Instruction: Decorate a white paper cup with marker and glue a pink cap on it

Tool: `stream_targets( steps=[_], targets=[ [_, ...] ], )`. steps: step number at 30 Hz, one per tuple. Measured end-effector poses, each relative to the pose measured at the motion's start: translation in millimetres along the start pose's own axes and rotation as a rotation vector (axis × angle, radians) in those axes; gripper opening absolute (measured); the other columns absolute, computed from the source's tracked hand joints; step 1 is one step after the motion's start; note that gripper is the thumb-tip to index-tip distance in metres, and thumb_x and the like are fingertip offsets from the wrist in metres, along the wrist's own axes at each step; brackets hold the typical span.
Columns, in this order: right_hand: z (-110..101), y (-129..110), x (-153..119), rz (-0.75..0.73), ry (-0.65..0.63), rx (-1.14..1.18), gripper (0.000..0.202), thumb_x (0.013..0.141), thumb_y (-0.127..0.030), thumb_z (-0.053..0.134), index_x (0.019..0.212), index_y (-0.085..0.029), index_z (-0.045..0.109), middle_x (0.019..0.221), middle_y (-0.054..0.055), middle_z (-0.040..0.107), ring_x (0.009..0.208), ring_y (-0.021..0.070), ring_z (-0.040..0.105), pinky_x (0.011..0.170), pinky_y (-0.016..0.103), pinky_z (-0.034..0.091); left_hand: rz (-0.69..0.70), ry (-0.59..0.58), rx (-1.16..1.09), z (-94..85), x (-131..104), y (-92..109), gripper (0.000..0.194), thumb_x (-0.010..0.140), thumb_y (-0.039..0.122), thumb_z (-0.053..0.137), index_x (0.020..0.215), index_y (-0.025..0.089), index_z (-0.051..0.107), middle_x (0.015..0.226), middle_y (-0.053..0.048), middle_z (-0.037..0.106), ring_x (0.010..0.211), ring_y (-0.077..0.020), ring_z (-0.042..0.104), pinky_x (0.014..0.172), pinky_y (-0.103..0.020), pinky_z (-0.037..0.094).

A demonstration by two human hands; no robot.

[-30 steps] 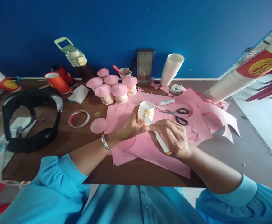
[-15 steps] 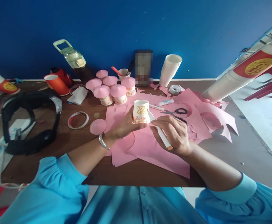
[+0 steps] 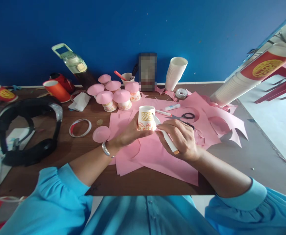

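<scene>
Paper cup (image 3: 146, 118), lattice-drawn, tapered, white marker (image 3: 168, 140)

Held cup (image 3: 146, 119), 1; held white marker (image 3: 169, 141), 1; pink-topped cups (image 3: 105, 98), 6; loose pink cone (image 3: 101, 134), 1; scissors (image 3: 179, 117), 1 pair; green-lidded bottle (image 3: 77, 66), 1.

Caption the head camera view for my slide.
Decorated paper cup in the left hand's grip, white marker in the right hand's grip at the cup's side, above pink paper.

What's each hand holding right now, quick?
Left hand: closed, holding the small white paper cup with yellow and red drawings.
Right hand: closed, holding the white marker with an orange end.
</scene>
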State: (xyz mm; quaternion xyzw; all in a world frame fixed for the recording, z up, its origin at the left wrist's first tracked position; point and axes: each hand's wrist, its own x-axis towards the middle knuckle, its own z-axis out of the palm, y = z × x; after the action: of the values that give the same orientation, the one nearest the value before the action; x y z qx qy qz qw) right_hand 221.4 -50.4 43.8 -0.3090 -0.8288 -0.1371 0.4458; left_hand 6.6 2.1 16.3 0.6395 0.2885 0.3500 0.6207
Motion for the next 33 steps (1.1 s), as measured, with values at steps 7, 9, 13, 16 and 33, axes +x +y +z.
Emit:
stream_targets(
  steps=[7, 9, 13, 16, 33],
  targets=[
    [0, 1, 0, -0.009, -0.016, 0.011, 0.014, 0.102, -0.012, 0.061, 0.116, -0.014, 0.061, 0.092, 0.008, 0.074, 0.08, 0.0199, 0.07, 0.071, 0.034, 0.061, -0.033, -0.001, 0.011, -2.1, -1, -2, 0.067, 0.088, 0.038, 0.086, 0.143, 0.025, 0.05, 0.139, -0.012, 0.063, 0.129, -0.0306, 0.062, 0.105, -0.049, 0.057],
    [0, 1, 0, -0.013, -0.017, 0.012, 0.014, 0.102, -0.012, 0.062, 0.116, -0.013, 0.061, 0.092, 0.009, 0.074, 0.08, 0.0202, 0.071, 0.071, 0.034, 0.061, -0.033, -0.008, 0.008, -2.1, -1, -3, 0.069, 0.088, 0.037, 0.086, 0.145, 0.026, 0.049, 0.137, -0.011, 0.063, 0.127, -0.03, 0.062, 0.105, -0.049, 0.057],
    [1, 1, 2, -0.003, 0.01, -0.009, 0.017, 0.1, -0.01, 0.064, 0.115, -0.017, 0.059, 0.09, 0.006, 0.073, 0.076, 0.0179, 0.069, 0.067, 0.032, 0.059, -0.016, -0.01, -0.002, -2.5, 0, -6, 0.069, 0.087, 0.036, 0.087, 0.144, 0.027, 0.05, 0.131, -0.01, 0.064, 0.125, -0.0293, 0.062, 0.102, -0.048, 0.058],
    [1, 0, 1, 0.005, -0.001, -0.005, 0.016, 0.102, -0.012, 0.061, 0.116, -0.019, 0.058, 0.09, 0.005, 0.072, 0.076, 0.0175, 0.069, 0.067, 0.032, 0.059, -0.013, -0.003, -0.014, -2.6, 0, -6, 0.067, 0.086, 0.035, 0.088, 0.142, 0.027, 0.051, 0.132, -0.01, 0.064, 0.124, -0.0289, 0.063, 0.101, -0.046, 0.058],
    [1, -8, 3, -0.032, -0.033, -0.004, 0.017, 0.098, -0.009, 0.063, 0.112, -0.019, 0.06, 0.084, 0.003, 0.071, 0.072, 0.0171, 0.069, 0.064, 0.03, 0.058, -0.042, 0.011, -0.008, 1.3, 2, 4, 0.06, 0.082, 0.046, 0.089, 0.127, 0.024, 0.057, 0.116, -0.008, 0.068, 0.109, -0.0281, 0.066, 0.088, -0.042, 0.06]
  ],
)
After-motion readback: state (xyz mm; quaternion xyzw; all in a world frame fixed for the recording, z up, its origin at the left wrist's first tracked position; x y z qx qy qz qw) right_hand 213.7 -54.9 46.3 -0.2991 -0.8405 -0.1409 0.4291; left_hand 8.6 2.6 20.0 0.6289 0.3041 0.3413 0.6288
